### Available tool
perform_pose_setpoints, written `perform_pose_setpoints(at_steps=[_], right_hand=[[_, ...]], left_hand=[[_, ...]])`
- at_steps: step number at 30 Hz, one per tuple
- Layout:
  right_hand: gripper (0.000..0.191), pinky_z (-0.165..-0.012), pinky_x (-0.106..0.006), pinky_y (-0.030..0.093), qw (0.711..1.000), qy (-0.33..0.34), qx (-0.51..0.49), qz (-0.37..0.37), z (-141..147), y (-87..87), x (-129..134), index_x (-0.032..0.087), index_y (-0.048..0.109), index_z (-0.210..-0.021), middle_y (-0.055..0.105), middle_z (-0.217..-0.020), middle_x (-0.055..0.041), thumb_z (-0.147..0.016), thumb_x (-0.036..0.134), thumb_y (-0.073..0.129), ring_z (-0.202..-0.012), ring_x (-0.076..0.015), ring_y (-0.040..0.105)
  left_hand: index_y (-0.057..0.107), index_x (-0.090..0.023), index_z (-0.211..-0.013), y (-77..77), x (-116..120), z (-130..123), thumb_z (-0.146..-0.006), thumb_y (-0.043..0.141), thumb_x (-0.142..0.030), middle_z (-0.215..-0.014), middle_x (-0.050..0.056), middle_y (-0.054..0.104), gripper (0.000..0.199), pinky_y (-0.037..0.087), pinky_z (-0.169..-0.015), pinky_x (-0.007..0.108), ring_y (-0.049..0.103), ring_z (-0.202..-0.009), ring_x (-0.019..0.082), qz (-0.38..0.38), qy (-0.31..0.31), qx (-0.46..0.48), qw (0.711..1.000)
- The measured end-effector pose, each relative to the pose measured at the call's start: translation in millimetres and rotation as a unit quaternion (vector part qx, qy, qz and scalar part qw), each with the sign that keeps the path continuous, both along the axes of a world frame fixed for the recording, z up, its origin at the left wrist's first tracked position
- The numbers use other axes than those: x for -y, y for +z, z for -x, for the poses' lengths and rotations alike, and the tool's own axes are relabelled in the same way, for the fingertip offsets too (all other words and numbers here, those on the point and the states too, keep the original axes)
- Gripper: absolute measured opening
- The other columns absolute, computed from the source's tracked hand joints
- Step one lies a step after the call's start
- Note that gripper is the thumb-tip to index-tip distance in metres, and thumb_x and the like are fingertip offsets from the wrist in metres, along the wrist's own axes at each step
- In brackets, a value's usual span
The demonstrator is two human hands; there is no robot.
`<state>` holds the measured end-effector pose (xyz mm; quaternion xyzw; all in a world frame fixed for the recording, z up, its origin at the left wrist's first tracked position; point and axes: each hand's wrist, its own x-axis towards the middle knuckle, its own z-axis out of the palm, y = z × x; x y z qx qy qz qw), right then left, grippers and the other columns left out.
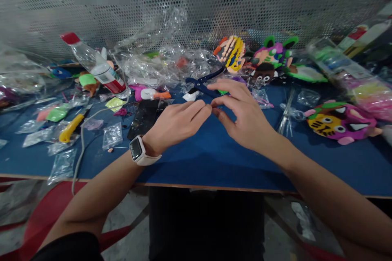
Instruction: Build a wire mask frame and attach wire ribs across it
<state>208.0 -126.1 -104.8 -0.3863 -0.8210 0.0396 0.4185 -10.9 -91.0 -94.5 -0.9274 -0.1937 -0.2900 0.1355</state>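
My left hand (pixel 177 124) and my right hand (pixel 241 116) meet fingertip to fingertip above the blue table (pixel 202 159). Both pinch something very small between thumb and fingers; it is too small to make out. A white smartwatch (pixel 138 151) sits on my left wrist. Just behind the fingers lie blue-handled scissors (pixel 202 83), next to a small green piece. A black phone (pixel 143 118) lies left of my left hand.
Felt animal masks (pixel 339 122) lie at right and at the back (pixel 272 59). Crumpled clear plastic bags (pixel 159 61), a tilted bottle with a red cap (pixel 98 67), a yellow-handled knife (pixel 71 127) and small bags crowd the left. A perforated metal screen stands behind.
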Motion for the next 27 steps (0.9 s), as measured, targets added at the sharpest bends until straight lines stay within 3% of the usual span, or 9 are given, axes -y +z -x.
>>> perform_pose_setpoints(at_steps=[6,12,16,19,21,24,27], right_hand=[[0.017,-0.121,-0.062,0.04,0.989,0.053,-0.032,0.131,-8,-0.9,-6,0.025,0.072,-0.106,0.061,-0.149,-0.0105,-0.104,0.025,0.055,-0.147,-0.0347,0.049],[0.021,-0.117,-0.055,0.044,0.926,0.113,-0.082,0.352,-17,6.0,-15,0.026,0.076,-0.099,0.063,-0.145,-0.0084,-0.102,0.04,0.06,-0.136,-0.0332,0.058],[0.019,-0.109,-0.052,0.05,0.908,0.109,-0.094,0.394,-18,7.8,-16,0.026,0.076,-0.101,0.069,-0.133,-0.0082,-0.099,0.04,0.063,-0.124,-0.0316,0.064],[0.022,-0.103,-0.047,0.052,0.923,0.097,-0.104,0.358,-16,9.9,-13,0.026,0.075,-0.103,0.072,-0.125,-0.0076,-0.102,0.044,0.062,-0.115,-0.0285,0.066],[0.027,-0.095,-0.042,0.053,0.936,0.096,-0.119,0.317,-14,10.6,-10,0.025,0.073,-0.107,0.074,-0.117,-0.0067,-0.104,0.049,0.061,-0.107,-0.0252,0.067],[0.03,-0.081,-0.035,0.054,0.948,0.092,-0.148,0.265,-11,7.3,-9,0.025,0.071,-0.108,0.075,-0.102,-0.0047,-0.104,0.053,0.063,-0.09,-0.0208,0.068],[0.032,-0.064,-0.031,0.051,0.945,0.076,-0.171,0.269,-9,0.1,-11,0.024,0.07,-0.101,0.073,-0.085,-0.0019,-0.105,0.054,0.062,-0.067,-0.0159,0.065]], left_hand=[[0.062,-0.017,-0.097,1.2,0,-2,-0.11,0.041,-0.01,-0.08,0.002,0.063,0.026,0.04,-0.056,0.023,0.061,-0.068,0.012,-0.079,0.013,-0.059,0.995],[0.063,-0.015,-0.099,6.0,5,-4,-0.111,0.04,-0.01,-0.083,0.003,0.068,0.027,0.044,-0.057,0.024,0.064,-0.07,0.013,-0.098,0.021,-0.105,0.989],[0.064,-0.016,-0.098,2.7,4,-4,-0.111,0.041,-0.012,-0.082,0.003,0.068,0.027,0.045,-0.058,0.024,0.065,-0.069,0.013,-0.063,0.009,-0.092,0.994],[0.065,-0.018,-0.1,-1.9,0,-3,-0.11,0.048,-0.018,-0.087,0.003,0.071,0.02,0.049,-0.062,0.024,0.066,-0.072,0.013,0.032,-0.011,-0.002,0.999],[0.065,-0.019,-0.101,-4.3,-3,-4,-0.108,0.057,-0.024,-0.087,0.003,0.071,0.012,0.05,-0.062,0.023,0.066,-0.07,0.012,0.139,-0.006,0.103,0.985],[0.064,-0.019,-0.099,-7.8,-8,-6,-0.104,0.067,-0.032,-0.075,-0.001,0.067,0.014,0.05,-0.055,0.021,0.062,-0.059,0.01,0.326,-0.009,0.236,0.915],[0.065,-0.02,-0.097,-13.6,-14,-9,-0.101,0.072,-0.041,-0.066,-0.003,0.062,0.022,0.048,-0.048,0.02,0.059,-0.051,0.009,0.464,-0.04,0.282,0.839]])
